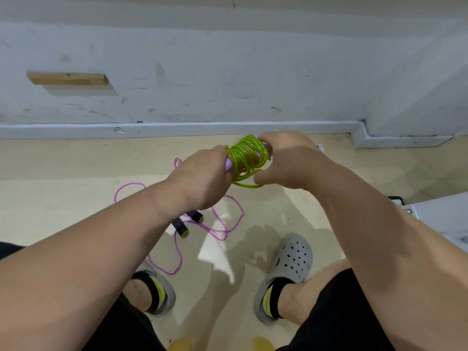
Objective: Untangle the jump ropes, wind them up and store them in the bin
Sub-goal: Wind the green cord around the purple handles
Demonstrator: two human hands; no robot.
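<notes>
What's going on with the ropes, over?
Left hand and right hand grip green rope, nearly wound. Pink rope loose on floor. Nothing blocking.

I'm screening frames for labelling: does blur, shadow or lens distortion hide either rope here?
Head view: no. The green rope, held between left hand and right hand, is slightly soft yet readable; soft shadows on the floor leave the pink rope clear; wide-angle stretch shows mostly at the edges.

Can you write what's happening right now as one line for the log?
left hand: holds green rope | right hand: holds green rope | green rope: coiled, one loop hanging | pink rope: loose on floor
</notes>
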